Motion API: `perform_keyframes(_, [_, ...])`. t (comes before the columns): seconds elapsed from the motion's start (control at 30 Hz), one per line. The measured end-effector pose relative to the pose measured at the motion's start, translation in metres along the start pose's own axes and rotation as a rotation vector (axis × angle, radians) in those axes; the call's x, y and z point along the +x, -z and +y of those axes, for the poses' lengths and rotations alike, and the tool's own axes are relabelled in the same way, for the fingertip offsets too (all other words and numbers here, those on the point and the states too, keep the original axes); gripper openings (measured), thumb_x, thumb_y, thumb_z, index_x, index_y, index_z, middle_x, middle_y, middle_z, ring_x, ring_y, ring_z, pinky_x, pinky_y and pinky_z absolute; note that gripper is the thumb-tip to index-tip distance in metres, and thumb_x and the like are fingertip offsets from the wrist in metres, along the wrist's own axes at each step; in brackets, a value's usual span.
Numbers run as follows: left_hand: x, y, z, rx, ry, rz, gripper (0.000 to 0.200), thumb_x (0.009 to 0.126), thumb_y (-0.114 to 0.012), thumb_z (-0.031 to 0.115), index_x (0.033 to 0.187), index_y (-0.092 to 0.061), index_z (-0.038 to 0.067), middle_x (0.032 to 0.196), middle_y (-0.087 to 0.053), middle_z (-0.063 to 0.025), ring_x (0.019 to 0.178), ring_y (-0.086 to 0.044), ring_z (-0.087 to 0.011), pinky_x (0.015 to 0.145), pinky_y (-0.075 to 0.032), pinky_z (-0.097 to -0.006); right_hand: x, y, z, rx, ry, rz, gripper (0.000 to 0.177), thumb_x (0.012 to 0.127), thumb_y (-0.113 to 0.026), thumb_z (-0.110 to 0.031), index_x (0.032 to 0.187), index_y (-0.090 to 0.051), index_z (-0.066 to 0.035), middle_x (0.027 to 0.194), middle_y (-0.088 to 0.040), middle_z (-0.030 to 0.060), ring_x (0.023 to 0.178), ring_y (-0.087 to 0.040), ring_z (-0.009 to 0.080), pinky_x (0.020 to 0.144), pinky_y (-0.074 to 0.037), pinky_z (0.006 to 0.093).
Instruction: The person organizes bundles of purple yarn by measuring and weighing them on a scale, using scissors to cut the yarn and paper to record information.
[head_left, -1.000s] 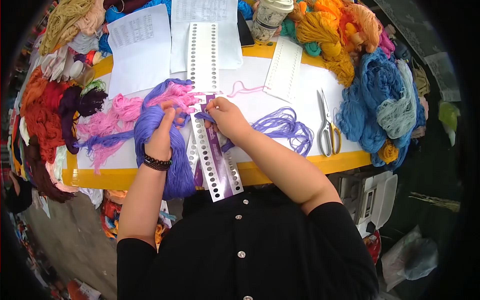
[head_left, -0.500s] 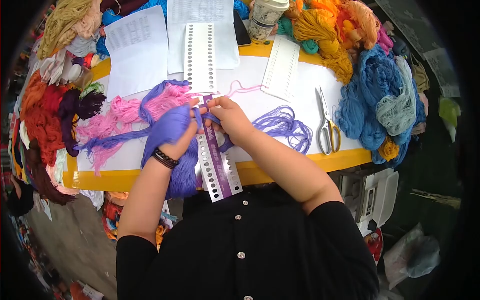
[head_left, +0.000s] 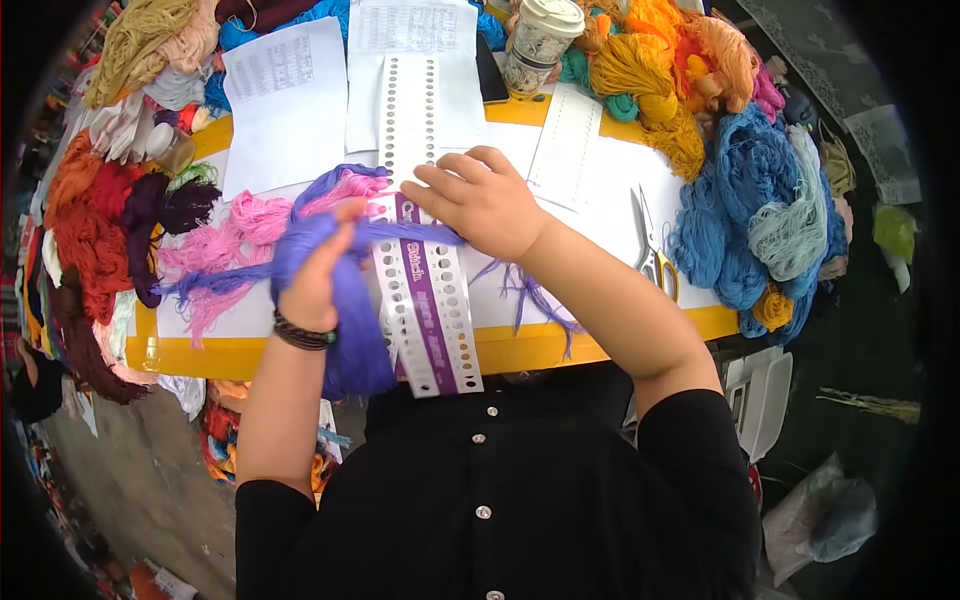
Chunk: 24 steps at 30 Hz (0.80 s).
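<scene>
Hidden: scissors at centre right, one handle loop partly behind the right forearm; right thumb unseen.
Purple thread: left of centre, blurred at top, a strand crossing the punched cards to the right hand.
Left hand: blurred, upright, thread draped around it; grip cannot be told.
Right hand: palm down, fingers bent, slightly apart; pinch on strand unclear.
</scene>
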<state>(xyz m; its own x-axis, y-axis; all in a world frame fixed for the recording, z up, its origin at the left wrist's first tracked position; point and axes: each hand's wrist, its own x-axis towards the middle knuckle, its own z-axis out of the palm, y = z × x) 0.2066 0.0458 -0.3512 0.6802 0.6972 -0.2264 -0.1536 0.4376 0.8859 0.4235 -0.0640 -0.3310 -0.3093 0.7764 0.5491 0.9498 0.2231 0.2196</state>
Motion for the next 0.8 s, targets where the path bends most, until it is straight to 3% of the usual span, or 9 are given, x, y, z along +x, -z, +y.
perform_keyframes(0.07, [0.002, 0.049, 0.006, -0.395, 0.197, 0.032, 0.033, 0.095, -0.053, 0.019, 0.126, -0.053, 0.009, 0.08, -0.053, 0.0014, 0.071, -0.049, -0.0091, 0.061, -0.042, -0.0219, -0.003, 0.0, 0.001, 0.042, -0.035, 0.03, 0.035, 0.077, -0.056, -0.015, 0.112, -0.062, -0.015, 0.106, -0.061, -0.0039, 0.101, -0.054, 0.0151, 0.088, -0.04, 0.0332])
perform_keyframes(0.1, [-0.007, 0.048, 0.02, -0.52, 0.237, 0.013, 0.029, 0.093, -0.055, 0.017, 0.121, -0.057, 0.009, 0.071, -0.049, 0.0033, 0.063, -0.045, -0.0088, 0.059, -0.04, -0.0212, -0.006, 0.0, 0.001, 0.046, -0.032, 0.033, 0.035, 0.077, -0.056, -0.015, 0.112, -0.062, -0.015, 0.106, -0.061, -0.0039, 0.101, -0.054, 0.0151, 0.088, -0.04, 0.0332])
perform_keyframes(0.17, [-0.016, 0.069, 0.028, -0.588, 0.254, 0.029, 0.029, 0.094, -0.053, 0.018, 0.122, -0.055, 0.01, 0.071, -0.048, 0.003, 0.062, -0.043, -0.0083, 0.058, -0.04, -0.0216, -0.012, 0.003, 0.0, 0.044, -0.045, 0.015, 0.033, 0.078, -0.055, -0.015, 0.11, -0.063, -0.015, 0.104, -0.061, -0.0041, 0.1, -0.054, 0.0141, 0.087, -0.04, 0.0334])
perform_keyframes(0.5, [-0.046, 0.189, 0.069, -0.639, -0.024, 0.248, 0.03, 0.097, -0.046, 0.011, 0.125, -0.055, 0.011, 0.073, -0.046, 0.0019, 0.059, -0.044, -0.0067, 0.053, -0.041, -0.0201, -0.041, -0.011, 0.001, 0.135, -0.168, 0.038, 0.022, 0.073, -0.064, -0.014, 0.095, -0.064, -0.016, 0.091, -0.064, -0.0042, 0.092, -0.058, 0.0151, 0.084, -0.039, 0.0345])
perform_keyframes(0.6, [-0.052, 0.201, 0.07, -0.592, -0.106, 0.197, 0.029, 0.097, -0.045, 0.01, 0.125, -0.055, 0.008, 0.074, -0.046, 0.0013, 0.058, -0.044, -0.0068, 0.052, -0.041, -0.0204, -0.039, -0.018, -0.006, 0.216, -0.197, 0.025, 0.02, 0.071, -0.062, -0.009, 0.09, -0.062, -0.016, 0.086, -0.064, -0.0036, 0.089, -0.058, 0.0161, 0.081, -0.038, 0.0349])
perform_keyframes(0.67, [-0.053, 0.205, 0.071, -0.591, -0.145, 0.187, 0.029, 0.098, -0.043, 0.011, 0.124, -0.054, 0.006, 0.077, -0.048, 0.0, 0.06, -0.046, -0.0075, 0.053, -0.041, -0.0194, -0.032, -0.02, -0.006, 0.277, -0.277, -0.091, 0.018, 0.074, -0.065, -0.016, 0.091, -0.065, -0.017, 0.088, -0.066, -0.0021, 0.091, -0.059, 0.0167, 0.082, -0.039, 0.034])
perform_keyframes(0.73, [-0.058, 0.187, 0.079, -0.626, -0.263, 0.484, 0.028, 0.098, -0.042, 0.012, 0.123, -0.055, 0.005, 0.081, -0.049, -0.0002, 0.063, -0.047, -0.0086, 0.058, -0.044, -0.0182, -0.025, -0.028, -0.003, 0.358, -0.393, -0.162, 0.01, 0.077, -0.063, -0.015, 0.086, -0.068, -0.017, 0.082, -0.066, 0.0003, 0.086, -0.06, 0.0209, 0.078, -0.042, 0.0352])
perform_keyframes(0.77, [-0.054, 0.277, 0.059, -0.612, -0.245, 0.08, 0.031, 0.097, -0.046, 0.014, 0.126, -0.052, 0.003, 0.093, -0.056, -0.0035, 0.077, -0.056, -0.0124, 0.068, -0.05, -0.0223, -0.017, -0.033, -0.005, 0.526, -0.566, -0.25, 0.009, 0.081, -0.063, -0.019, 0.079, -0.068, -0.011, 0.077, -0.066, 0.0059, 0.077, -0.061, 0.0251, 0.072, -0.046, 0.0374])
perform_keyframes(0.8, [-0.054, 0.261, 0.062, -0.61, -0.244, 0.077, 0.031, 0.097, -0.046, 0.014, 0.126, -0.052, 0.003, 0.093, -0.056, -0.0035, 0.077, -0.056, -0.0124, 0.068, -0.05, -0.0223, -0.01, -0.038, -0.005, 0.693, -0.741, -0.339, 0.021, 0.085, -0.063, -0.023, 0.073, -0.068, -0.006, 0.072, -0.066, 0.0116, 0.068, -0.062, 0.0292, 0.066, -0.05, 0.0396])
